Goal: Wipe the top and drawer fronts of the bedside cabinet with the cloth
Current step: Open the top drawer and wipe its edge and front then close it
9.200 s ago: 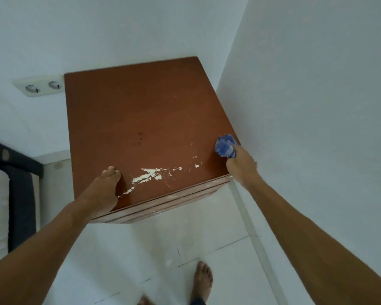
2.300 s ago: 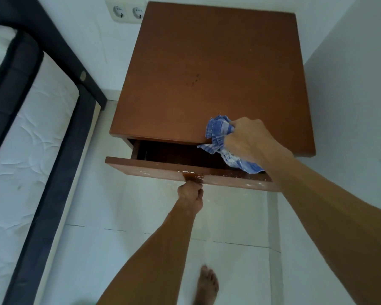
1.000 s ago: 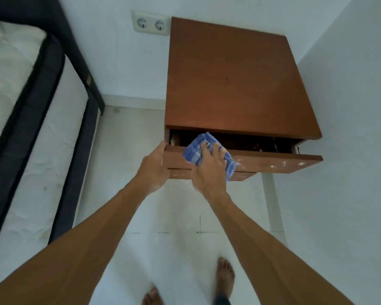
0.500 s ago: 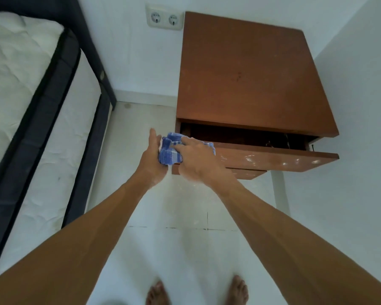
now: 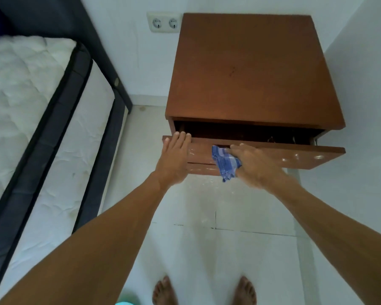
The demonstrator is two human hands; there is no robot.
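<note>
The brown wooden bedside cabinet (image 5: 249, 69) stands in the room's corner with its top drawer pulled out. The drawer front (image 5: 295, 156) shows pale scuffs on its right part. My right hand (image 5: 254, 165) presses a blue-and-white checked cloth (image 5: 226, 161) flat against the drawer front, left of its middle. My left hand (image 5: 174, 157) holds the drawer's left end, fingers curled over its top edge. A second drawer front (image 5: 201, 169) peeks out below.
A bed with a white mattress (image 5: 20, 84) and dark frame (image 5: 59, 119) lies to the left. A double wall socket (image 5: 164, 23) sits left of the cabinet. White wall closes the right side. My bare feet (image 5: 204, 290) stand on white floor tiles.
The cloth and my right hand have slid right along the drawer front, away from my left hand, which stays at the left end. Earlier the drawer was pulled open.
</note>
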